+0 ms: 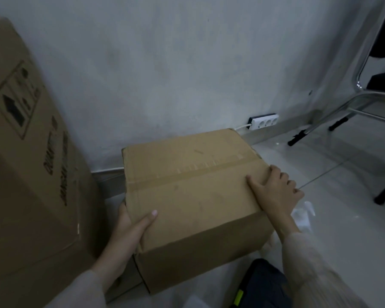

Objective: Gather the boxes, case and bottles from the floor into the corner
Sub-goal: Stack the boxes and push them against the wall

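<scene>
Two hands on one taped box, beside one taller carton.
The left hand point(129, 232) and right hand point(276, 192) grasp the smaller box point(191, 196) between their fingers, near the wall; a dark case point(262, 283), perhaps, lies below the right wrist; larger carton point(27, 165) outside the left fingers.

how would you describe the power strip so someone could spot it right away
Follow the grey wall down to the floor behind the taped cardboard box that both hands hold. The power strip lies at the wall's base, just past the box's far right corner. It alone is white, with three round sockets.
</scene>
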`<action>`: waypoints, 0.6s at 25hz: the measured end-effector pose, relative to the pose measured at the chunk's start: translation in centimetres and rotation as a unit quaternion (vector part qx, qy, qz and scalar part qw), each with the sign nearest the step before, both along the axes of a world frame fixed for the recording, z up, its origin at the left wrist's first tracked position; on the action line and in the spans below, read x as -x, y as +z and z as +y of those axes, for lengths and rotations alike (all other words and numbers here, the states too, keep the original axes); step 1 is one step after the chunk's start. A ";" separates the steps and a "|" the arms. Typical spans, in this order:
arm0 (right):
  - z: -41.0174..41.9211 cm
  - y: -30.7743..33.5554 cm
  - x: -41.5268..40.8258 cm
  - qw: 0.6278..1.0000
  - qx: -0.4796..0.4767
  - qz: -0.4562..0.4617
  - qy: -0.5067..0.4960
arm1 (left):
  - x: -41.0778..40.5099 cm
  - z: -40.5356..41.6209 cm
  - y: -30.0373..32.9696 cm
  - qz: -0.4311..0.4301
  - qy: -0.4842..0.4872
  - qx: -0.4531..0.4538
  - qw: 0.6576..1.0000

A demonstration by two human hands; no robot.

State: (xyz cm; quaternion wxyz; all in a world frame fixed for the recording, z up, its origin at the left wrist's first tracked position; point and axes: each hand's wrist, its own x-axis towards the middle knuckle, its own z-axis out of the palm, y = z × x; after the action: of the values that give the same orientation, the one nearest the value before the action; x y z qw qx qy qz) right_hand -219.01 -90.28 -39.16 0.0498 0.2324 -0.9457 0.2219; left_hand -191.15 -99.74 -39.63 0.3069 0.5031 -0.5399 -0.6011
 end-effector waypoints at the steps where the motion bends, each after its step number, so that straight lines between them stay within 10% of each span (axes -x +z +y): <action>1: 0.1 0.0 0.0 1.000 0.015 -0.002 0.002 | 0.0 0.0 0.3 -0.003 -0.003 0.007 1.000; 8: 0.5 3.0 0.1 0.995 0.092 -0.037 0.017 | 0.0 1.3 5.0 -0.003 -0.013 0.092 0.996; 15: 2.1 19.1 0.0 0.991 0.131 -0.014 0.034 | -0.5 3.2 19.4 -0.004 0.027 0.123 0.992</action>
State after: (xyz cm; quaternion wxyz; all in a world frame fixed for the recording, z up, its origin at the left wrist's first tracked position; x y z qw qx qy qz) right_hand -218.96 -88.15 -20.10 0.0591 0.2530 -0.9007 0.3482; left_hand -190.68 -96.53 -20.27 0.3804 0.4780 -0.5975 -0.5194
